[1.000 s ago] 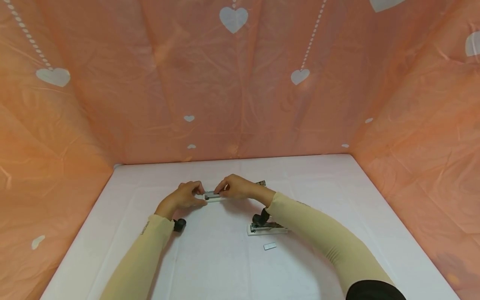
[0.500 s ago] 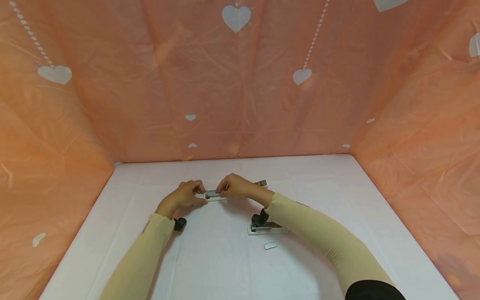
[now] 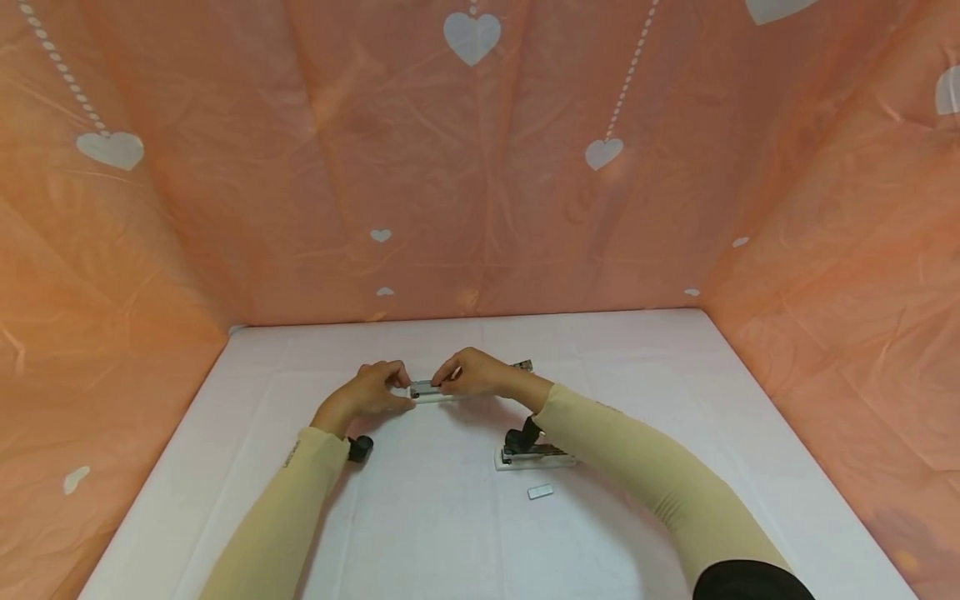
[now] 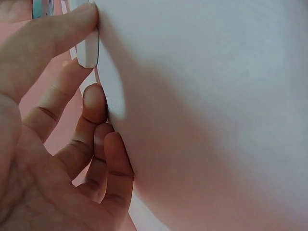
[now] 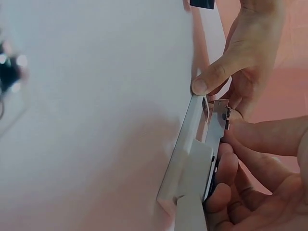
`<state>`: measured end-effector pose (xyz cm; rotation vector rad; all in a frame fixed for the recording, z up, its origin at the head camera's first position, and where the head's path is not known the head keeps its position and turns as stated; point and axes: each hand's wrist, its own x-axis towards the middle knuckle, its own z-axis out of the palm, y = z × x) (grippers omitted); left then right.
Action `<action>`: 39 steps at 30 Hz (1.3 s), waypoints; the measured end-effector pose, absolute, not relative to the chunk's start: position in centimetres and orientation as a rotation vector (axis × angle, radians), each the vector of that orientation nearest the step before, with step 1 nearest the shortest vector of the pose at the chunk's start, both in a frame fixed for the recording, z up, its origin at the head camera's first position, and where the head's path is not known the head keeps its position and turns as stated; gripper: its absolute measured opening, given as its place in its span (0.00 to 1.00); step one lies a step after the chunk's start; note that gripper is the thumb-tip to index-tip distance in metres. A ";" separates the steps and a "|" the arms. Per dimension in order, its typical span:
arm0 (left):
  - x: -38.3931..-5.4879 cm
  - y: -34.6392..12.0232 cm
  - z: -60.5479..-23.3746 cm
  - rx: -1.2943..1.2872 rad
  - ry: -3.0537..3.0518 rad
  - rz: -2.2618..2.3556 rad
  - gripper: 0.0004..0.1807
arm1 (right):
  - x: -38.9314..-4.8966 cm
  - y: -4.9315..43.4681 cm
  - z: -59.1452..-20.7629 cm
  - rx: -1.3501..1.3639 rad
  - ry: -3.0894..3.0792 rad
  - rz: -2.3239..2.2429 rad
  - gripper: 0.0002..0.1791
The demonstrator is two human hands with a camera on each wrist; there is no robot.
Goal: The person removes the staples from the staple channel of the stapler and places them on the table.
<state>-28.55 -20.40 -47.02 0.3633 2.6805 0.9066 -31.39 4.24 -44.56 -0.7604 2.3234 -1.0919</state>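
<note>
A pale stapler (image 3: pixel 426 393) lies toward the back of the white table, its top swung up so that the metal staple channel (image 5: pixel 215 130) shows. My left hand (image 3: pixel 372 388) pinches the front end of its base between thumb and fingers; the left wrist view shows the white base end (image 4: pixel 88 50) there, with the other fingers curled near the tabletop. From the other side, my right hand (image 3: pixel 474 373) has its thumb at the channel's metal end and its fingers curled along the channel. A dark patterned end (image 3: pixel 522 365) shows past the right wrist. Inside the channel is hidden.
Nearer me, below the right forearm, a second stapler (image 3: pixel 534 459) sits on the table (image 3: pixel 420 517), partly covered by the black wrist camera (image 3: pixel 521 435). A small greyish staple strip (image 3: pixel 540 492) lies in front of it. Orange cloth (image 3: pixel 480 208) walls surround the table.
</note>
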 end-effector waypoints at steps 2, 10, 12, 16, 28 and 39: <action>-28.6 -20.4 -47.1 0.359 2.680 0.906 0.15 | -31.4 4.3 -44.6 -0.745 2.316 -1.106 0.12; -28.8 -20.4 -47.4 0.348 2.680 0.921 0.15 | -31.6 4.2 -44.9 -0.723 2.339 -1.135 0.10; -28.8 -20.4 -47.4 0.349 2.679 0.933 0.15 | -31.6 4.1 -44.8 -0.722 2.351 -1.136 0.10; -28.8 -20.4 -47.3 0.342 2.667 0.952 0.15 | -31.5 3.9 -44.5 -0.708 2.363 -1.141 0.10; -28.6 -20.4 -47.1 0.339 2.674 0.948 0.16 | -31.9 3.0 -44.6 -0.791 2.400 -1.113 0.05; -28.6 -20.4 -47.2 0.337 2.662 0.968 0.16 | -32.2 2.2 -44.3 -0.862 2.519 -0.959 0.04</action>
